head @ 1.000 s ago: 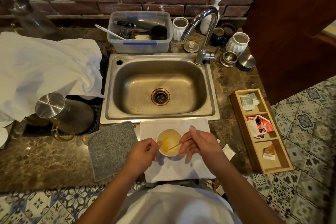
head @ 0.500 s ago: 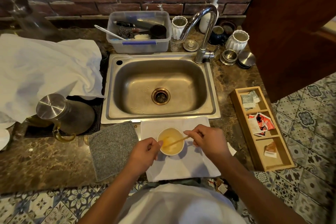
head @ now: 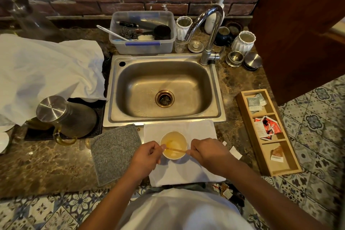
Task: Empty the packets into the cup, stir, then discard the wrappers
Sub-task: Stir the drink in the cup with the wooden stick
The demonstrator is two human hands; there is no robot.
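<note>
Cup contents were the centre of the moment, yet the largest thing in view was the marble counter, with the steel sink set into it at the middle. A crumpled white cloth covered the far left of the counter. A clear plastic tub of utensils stood just beyond the sink. A wooden tray with three compartments lay at the right edge, holding packets in each. A steel-lidded jug sat on a dark mat at the near left. A white napkin lay just near the sink, with a grey cloth touching its left side. On the napkin stood the small white cup, holding pale yellow liquid. The left hand was curled against the cup's left side, thumb at the rim. The right hand pinched the end of a thin wooden stirrer, which lay slanted across the cup's mouth with its far end in the liquid. Small torn wrappers lay on the counter just right of the napkin.
</note>
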